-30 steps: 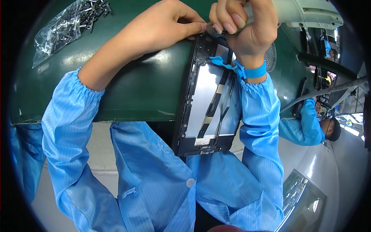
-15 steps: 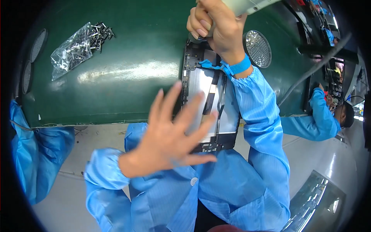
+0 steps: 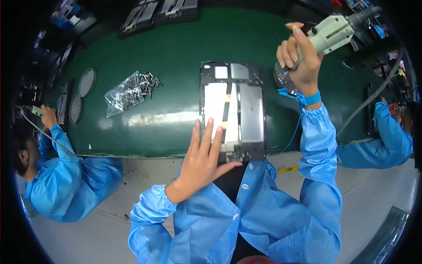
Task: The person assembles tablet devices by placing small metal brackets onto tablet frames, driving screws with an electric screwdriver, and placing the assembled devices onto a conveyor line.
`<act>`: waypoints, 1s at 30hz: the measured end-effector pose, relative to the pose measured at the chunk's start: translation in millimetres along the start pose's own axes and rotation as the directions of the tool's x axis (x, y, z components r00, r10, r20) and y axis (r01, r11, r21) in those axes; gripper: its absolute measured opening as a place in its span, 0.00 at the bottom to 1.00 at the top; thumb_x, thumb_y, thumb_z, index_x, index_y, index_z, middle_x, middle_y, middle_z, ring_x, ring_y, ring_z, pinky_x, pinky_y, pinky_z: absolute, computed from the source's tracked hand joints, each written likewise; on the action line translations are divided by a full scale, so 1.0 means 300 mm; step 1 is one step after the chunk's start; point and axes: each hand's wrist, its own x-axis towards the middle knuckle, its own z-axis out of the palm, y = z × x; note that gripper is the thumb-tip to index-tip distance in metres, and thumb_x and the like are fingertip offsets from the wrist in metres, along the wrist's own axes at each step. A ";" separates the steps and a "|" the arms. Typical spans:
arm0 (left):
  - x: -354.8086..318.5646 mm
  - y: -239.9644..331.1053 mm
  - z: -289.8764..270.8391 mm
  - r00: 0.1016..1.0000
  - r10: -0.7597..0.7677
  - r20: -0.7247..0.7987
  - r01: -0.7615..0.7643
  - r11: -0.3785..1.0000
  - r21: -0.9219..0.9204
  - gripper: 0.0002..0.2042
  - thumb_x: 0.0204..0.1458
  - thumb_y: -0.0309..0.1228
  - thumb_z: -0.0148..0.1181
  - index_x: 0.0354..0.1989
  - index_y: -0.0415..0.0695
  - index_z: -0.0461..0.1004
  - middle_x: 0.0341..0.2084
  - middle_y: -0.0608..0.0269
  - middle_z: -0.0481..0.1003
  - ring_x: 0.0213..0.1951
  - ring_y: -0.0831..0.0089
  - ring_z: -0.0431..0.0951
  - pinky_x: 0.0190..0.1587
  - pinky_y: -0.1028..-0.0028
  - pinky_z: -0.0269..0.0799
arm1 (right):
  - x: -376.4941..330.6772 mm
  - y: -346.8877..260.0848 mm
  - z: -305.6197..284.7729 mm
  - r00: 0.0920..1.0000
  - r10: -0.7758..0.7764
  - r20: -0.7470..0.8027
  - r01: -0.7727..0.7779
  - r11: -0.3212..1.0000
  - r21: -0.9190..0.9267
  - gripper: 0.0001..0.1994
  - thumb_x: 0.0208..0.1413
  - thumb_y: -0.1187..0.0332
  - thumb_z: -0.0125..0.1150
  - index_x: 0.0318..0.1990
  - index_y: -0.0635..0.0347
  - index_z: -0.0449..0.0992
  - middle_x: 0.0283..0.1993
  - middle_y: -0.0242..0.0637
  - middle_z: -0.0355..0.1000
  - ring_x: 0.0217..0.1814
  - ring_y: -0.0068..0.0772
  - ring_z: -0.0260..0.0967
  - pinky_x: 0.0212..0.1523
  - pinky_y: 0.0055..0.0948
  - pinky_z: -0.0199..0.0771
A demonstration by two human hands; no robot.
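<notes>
A dark rectangular device frame (image 3: 233, 110) with silvery inner panels lies on the green mat (image 3: 176, 57), its near end over the mat's front edge. My left hand (image 3: 202, 158) rests flat with fingers spread on the frame's lower left part. My right hand (image 3: 299, 59) is raised to the right of the frame and grips a pale electric screwdriver (image 3: 335, 30) whose cable runs off to the right. A blue wrist strap (image 3: 310, 99) circles my right wrist.
A clear bag of small screws (image 3: 129, 91) lies left of the frame. Two round mesh dishes (image 3: 81, 94) sit at the mat's left end, another (image 3: 283, 77) behind my right hand. Co-workers in blue sleeves work at left (image 3: 57, 176) and right (image 3: 378, 141). Dark trays (image 3: 158, 11) stand at the back.
My left hand left the frame's top, swung down and now lies flat on its lower left part. My right hand moved right and up, away from the frame, with the screwdriver.
</notes>
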 end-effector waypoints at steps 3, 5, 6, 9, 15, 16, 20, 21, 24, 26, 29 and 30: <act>0.148 -0.086 -0.011 0.997 0.037 -0.062 -0.033 0.998 0.060 0.48 0.42 0.53 0.70 0.60 0.23 0.60 0.62 0.28 0.58 0.62 0.29 0.60 0.62 0.49 0.63 | 0.014 -0.008 -0.073 0.999 -0.013 -0.036 0.013 1.000 -0.015 0.08 0.59 0.72 0.59 0.42 0.65 0.74 0.15 0.28 0.57 0.11 0.22 0.55 0.15 0.26 0.57; 0.285 -0.166 0.009 0.991 0.088 -0.102 -0.075 0.989 0.124 0.46 0.44 0.55 0.67 0.57 0.21 0.63 0.60 0.27 0.60 0.60 0.28 0.62 0.59 0.51 0.66 | 0.010 -0.017 -0.103 0.998 -0.018 -0.063 0.013 0.997 -0.077 0.08 0.59 0.72 0.59 0.44 0.65 0.73 0.15 0.27 0.57 0.11 0.21 0.55 0.15 0.25 0.58; 0.363 -0.209 0.022 0.988 0.104 -0.114 -0.085 0.983 0.160 0.45 0.45 0.56 0.66 0.56 0.20 0.63 0.59 0.26 0.61 0.59 0.29 0.63 0.59 0.52 0.67 | 0.008 -0.019 -0.115 0.998 -0.034 -0.059 0.030 0.997 -0.068 0.08 0.59 0.72 0.59 0.44 0.65 0.73 0.15 0.27 0.57 0.11 0.21 0.55 0.15 0.25 0.58; 0.618 -0.363 0.077 0.963 0.161 -0.218 -0.099 0.957 0.271 0.41 0.49 0.56 0.63 0.57 0.25 0.66 0.57 0.31 0.65 0.57 0.35 0.69 0.57 0.56 0.70 | -0.005 -0.023 -0.129 0.996 -0.003 -0.084 -0.001 0.998 -0.056 0.08 0.59 0.73 0.58 0.44 0.66 0.73 0.14 0.26 0.56 0.11 0.19 0.55 0.15 0.24 0.58; 1.029 -0.629 0.093 0.956 0.135 -0.261 -0.016 0.911 0.413 0.43 0.51 0.64 0.53 0.55 0.28 0.68 0.57 0.40 0.68 0.53 0.42 0.74 0.54 0.60 0.73 | -0.011 -0.015 -0.133 0.997 0.007 -0.072 -0.014 0.995 -0.095 0.09 0.59 0.74 0.56 0.44 0.70 0.71 0.14 0.27 0.56 0.11 0.19 0.54 0.14 0.24 0.59; 1.057 -0.668 0.090 0.966 0.074 -0.249 0.039 0.907 0.419 0.42 0.52 0.65 0.52 0.56 0.31 0.69 0.58 0.43 0.68 0.55 0.44 0.72 0.56 0.60 0.72 | -0.008 -0.008 -0.129 0.997 0.028 -0.069 -0.034 0.995 -0.094 0.09 0.59 0.74 0.55 0.45 0.70 0.71 0.14 0.28 0.56 0.11 0.19 0.54 0.14 0.24 0.58; 1.128 -0.733 0.085 0.928 0.197 -0.317 0.023 0.818 0.575 0.40 0.53 0.66 0.49 0.59 0.40 0.69 0.61 0.49 0.66 0.63 0.49 0.65 0.62 0.58 0.64 | -0.005 -0.005 -0.150 0.994 0.027 -0.104 -0.037 0.995 -0.092 0.09 0.59 0.75 0.54 0.45 0.71 0.70 0.14 0.28 0.56 0.11 0.19 0.53 0.14 0.23 0.58; 1.123 -0.742 0.084 0.886 0.296 -0.356 -0.073 0.848 0.524 0.36 0.51 0.62 0.56 0.58 0.44 0.71 0.59 0.51 0.67 0.63 0.50 0.63 0.63 0.57 0.62 | -0.007 0.001 -0.166 0.994 0.027 -0.108 -0.037 0.995 -0.095 0.08 0.59 0.76 0.54 0.45 0.71 0.70 0.14 0.28 0.56 0.11 0.19 0.53 0.14 0.23 0.58; 1.074 -0.808 -0.086 0.897 0.384 -0.219 -0.275 0.873 0.404 0.34 0.45 0.56 0.66 0.55 0.46 0.72 0.55 0.53 0.68 0.60 0.52 0.65 0.60 0.57 0.64 | -0.006 -0.004 -0.178 0.994 0.026 -0.109 -0.038 0.994 -0.106 0.09 0.59 0.76 0.53 0.45 0.71 0.70 0.14 0.28 0.56 0.11 0.19 0.53 0.14 0.23 0.57; 0.999 -0.880 -0.189 0.946 0.260 -0.194 -0.168 0.904 0.393 0.34 0.38 0.52 0.73 0.53 0.47 0.73 0.51 0.55 0.69 0.56 0.53 0.67 0.58 0.58 0.66 | -0.004 -0.012 -0.166 0.992 0.046 -0.121 -0.059 0.993 -0.102 0.09 0.59 0.76 0.53 0.45 0.72 0.70 0.14 0.28 0.56 0.11 0.19 0.53 0.14 0.23 0.57; 0.920 -1.031 -0.260 0.993 0.091 -0.081 -0.050 0.911 0.409 0.32 0.40 0.50 0.72 0.53 0.48 0.73 0.49 0.60 0.70 0.52 0.55 0.69 0.55 0.62 0.69 | 0.007 0.001 -0.160 0.994 0.061 -0.086 -0.069 0.993 -0.098 0.09 0.60 0.76 0.53 0.45 0.71 0.70 0.14 0.28 0.56 0.11 0.19 0.53 0.15 0.23 0.57; 0.917 -1.059 -0.254 0.993 0.089 -0.079 -0.049 0.910 0.412 0.32 0.40 0.50 0.72 0.53 0.48 0.73 0.49 0.60 0.70 0.52 0.55 0.69 0.55 0.62 0.69 | 0.003 0.005 -0.165 0.994 0.071 -0.085 -0.079 0.992 -0.102 0.09 0.60 0.76 0.52 0.45 0.71 0.69 0.14 0.28 0.56 0.11 0.19 0.53 0.15 0.23 0.57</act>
